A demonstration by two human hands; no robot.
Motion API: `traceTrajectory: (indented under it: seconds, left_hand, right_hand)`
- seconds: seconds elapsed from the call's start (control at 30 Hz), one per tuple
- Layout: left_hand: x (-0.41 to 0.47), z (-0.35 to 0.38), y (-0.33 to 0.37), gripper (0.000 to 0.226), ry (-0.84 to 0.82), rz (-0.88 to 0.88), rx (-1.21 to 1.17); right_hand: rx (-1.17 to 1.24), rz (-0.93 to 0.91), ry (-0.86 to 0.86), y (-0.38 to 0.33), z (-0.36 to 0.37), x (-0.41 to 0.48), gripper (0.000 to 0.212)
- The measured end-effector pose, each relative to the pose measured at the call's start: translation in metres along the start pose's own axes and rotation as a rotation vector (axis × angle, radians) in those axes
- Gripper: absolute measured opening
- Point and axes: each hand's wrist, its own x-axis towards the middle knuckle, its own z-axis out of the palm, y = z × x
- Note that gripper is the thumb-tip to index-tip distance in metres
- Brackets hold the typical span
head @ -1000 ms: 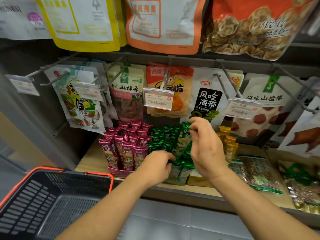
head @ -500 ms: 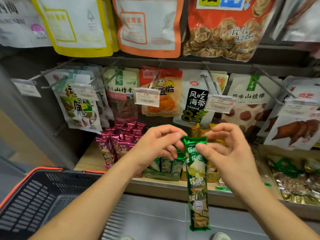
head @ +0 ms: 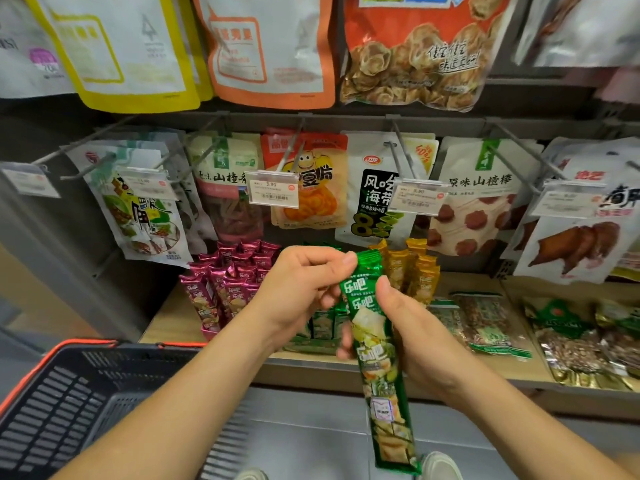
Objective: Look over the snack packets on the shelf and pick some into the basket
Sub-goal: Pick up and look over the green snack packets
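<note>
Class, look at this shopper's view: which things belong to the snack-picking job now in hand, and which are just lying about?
Job in hand:
green packet
left hand, pinching its top
right hand, gripping its middle
basket

Just lying about:
price tag
hook
shoe

Grey tiled floor (head: 311, 438), wooden shelf (head: 162, 323), metal peg hooks (head: 396, 136)

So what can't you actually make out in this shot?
Head view:
- Basket: cut off by the left and bottom edges.
- Leftmost price tag: too blurred to read.
- Shelf's green packets: mostly hidden behind the left hand and the held packet.
- Right hand: fingers mostly behind the held packet.
</note>
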Motion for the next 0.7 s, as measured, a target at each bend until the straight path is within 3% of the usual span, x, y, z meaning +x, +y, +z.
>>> traceTrajectory:
  seconds: [0.07, 0.17, 0.3, 0.4, 0.47, 0.53, 0.6, 0.7]
  left_hand:
    - [0.002, 0.001, -0.001, 0.021, 0.048, -0.008, 0.001]
    - [0.007, 0.0, -0.006, 0.028, 0.171, -0.009, 0.084]
    - [0.011, 0.0, -0.012, 0.032, 0.257, -0.023, 0.143]
    - [0.01, -0.001, -0.01, 0.018, 0.155, -0.031, 0.196]
    - [0.008, -0.002, -0.009, 0.022, 0.033, -0.085, 0.255]
    - [0.008, 0.0, -0.012, 0.018, 0.017, -0.091, 0.342]
    - [0.008, 0.004, -0.016, 0.008, 0.112, -0.066, 0.337]
    - [0.015, -0.001, -0.018, 0.016, 0.271, -0.05, 0.208]
  right_hand:
    - [0.07, 0.042, 0.016, -0.002, 0.003, -0.001, 0.068]
    - [-0.057, 0.071, 0.124, -0.007, 0.003, -0.002, 0.065]
    - [-0.2, 0.01, 0.194, -0.009, 0.009, -0.003, 0.045]
    - [-0.35, -0.053, 0.252, -0.004, 0.007, -0.003, 0.042]
    - [-0.472, -0.08, 0.301, 0.0, 0.003, -0.004, 0.044]
    - [-0.548, -0.075, 0.327, 0.003, 0.002, -0.005, 0.047]
    - [-0.574, -0.077, 0.31, 0.003, 0.003, -0.005, 0.044]
    - [-0.414, -0.012, 0.162, -0.001, 0.003, -0.007, 0.041]
